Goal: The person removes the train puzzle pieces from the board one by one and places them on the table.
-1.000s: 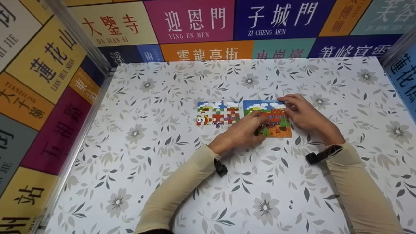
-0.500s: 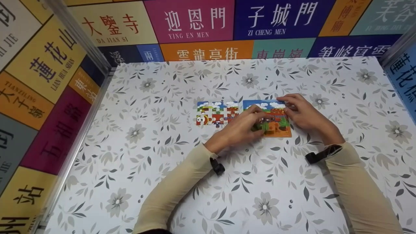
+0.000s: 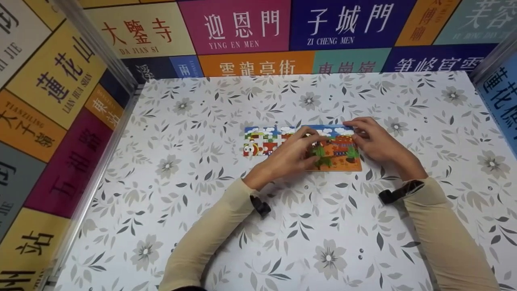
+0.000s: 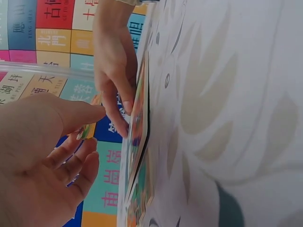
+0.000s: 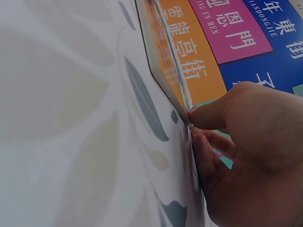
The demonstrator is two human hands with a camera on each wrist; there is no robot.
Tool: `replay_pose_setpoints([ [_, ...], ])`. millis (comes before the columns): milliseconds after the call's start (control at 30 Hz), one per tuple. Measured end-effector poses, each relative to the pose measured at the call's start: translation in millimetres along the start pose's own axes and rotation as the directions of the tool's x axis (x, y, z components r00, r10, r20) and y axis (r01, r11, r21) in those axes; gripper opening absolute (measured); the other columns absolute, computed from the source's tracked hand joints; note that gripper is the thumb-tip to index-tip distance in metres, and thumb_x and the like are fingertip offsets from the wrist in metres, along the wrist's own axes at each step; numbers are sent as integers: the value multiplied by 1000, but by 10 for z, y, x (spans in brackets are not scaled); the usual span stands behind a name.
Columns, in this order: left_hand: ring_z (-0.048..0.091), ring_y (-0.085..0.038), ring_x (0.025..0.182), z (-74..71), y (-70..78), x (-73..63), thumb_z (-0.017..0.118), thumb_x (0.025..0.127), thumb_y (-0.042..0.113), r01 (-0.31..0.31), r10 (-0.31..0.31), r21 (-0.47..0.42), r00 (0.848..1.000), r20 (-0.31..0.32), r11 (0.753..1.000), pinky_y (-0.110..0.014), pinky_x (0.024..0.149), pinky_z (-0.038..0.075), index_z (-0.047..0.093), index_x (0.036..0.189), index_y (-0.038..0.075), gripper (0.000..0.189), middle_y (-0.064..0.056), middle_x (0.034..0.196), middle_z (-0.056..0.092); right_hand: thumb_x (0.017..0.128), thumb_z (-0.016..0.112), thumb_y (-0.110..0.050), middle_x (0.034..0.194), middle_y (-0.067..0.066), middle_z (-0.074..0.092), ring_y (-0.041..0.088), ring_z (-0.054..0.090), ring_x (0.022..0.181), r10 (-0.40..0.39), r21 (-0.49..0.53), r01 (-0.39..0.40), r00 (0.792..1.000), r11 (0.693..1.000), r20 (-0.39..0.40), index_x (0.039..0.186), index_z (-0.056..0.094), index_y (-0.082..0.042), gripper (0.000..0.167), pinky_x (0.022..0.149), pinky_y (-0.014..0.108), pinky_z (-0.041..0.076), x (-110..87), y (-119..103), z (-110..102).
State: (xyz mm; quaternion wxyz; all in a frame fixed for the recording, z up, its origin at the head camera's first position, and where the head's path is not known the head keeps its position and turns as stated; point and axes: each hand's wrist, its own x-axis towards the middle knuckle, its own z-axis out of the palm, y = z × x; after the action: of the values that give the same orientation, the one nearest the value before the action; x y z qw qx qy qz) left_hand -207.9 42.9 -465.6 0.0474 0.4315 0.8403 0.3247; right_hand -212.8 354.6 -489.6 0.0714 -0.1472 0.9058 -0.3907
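Note:
A jigsaw puzzle board (image 3: 343, 163) with a picture of a red train, blue sky and orange ground lies flat on the table. To its left sits a group of puzzle pieces (image 3: 253, 148), laid in rows. My left hand (image 3: 288, 153) is over the space between the two and covers part of both. In the left wrist view, its thumb and index finger pinch a small colourful puzzle piece (image 4: 86, 132), mostly hidden by the fingers. My right hand (image 3: 377, 141) holds the board's right edge near the upper corner, its thumb against the rim in the right wrist view.
The table (image 3: 226, 226) has a white cover printed with grey flowers and leaves. Upright panels (image 3: 242, 28) with large coloured lettering stand behind it and along both sides. A black strap-on camera (image 3: 261, 206) juts from the left cuff.
My left hand has moved left from over the puzzle board towards the group of pieces, uncovering more of the board's picture. My right hand stays at the board's right edge.

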Motion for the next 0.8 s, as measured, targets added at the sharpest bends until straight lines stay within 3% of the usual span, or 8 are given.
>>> replay_pose_setpoints([
  [233, 65, -17, 112, -138, -54, -150, 70, 107, 23, -10, 10, 8, 999, -31, 1000, -31, 86, 53, 57, 158, 20, 52, -3, 146, 59, 111, 51, 1, 160, 28, 37, 53, 45, 144, 8, 13, -8, 1000, 1000, 1, 158, 50, 0, 48, 125, 68, 34, 4, -5, 5],
  [433, 65, -17, 114, -226, -113, -261, 71, 107, 23, 0, -5, -58, 997, -72, 998, -36, 92, 59, 58, 156, 17, 51, -4, 142, 62, 111, 49, 1, 160, 30, 36, 55, 45, 146, 17, 21, -17, 1000, 1000, 13, 159, 49, 2, 48, 125, 67, 34, 3, -11, 4],
  [800, 69, -14, 113, -305, -204, -374, 73, 105, 20, -24, 10, -99, 990, -144, 995, -35, 91, 62, 63, 152, 13, 48, -4, 146, 64, 111, 50, 2, 161, 30, 35, 55, 46, 143, 16, 24, -16, 1000, 1000, 3, 158, 50, 2, 48, 124, 68, 35, 9, -15, 6],
])
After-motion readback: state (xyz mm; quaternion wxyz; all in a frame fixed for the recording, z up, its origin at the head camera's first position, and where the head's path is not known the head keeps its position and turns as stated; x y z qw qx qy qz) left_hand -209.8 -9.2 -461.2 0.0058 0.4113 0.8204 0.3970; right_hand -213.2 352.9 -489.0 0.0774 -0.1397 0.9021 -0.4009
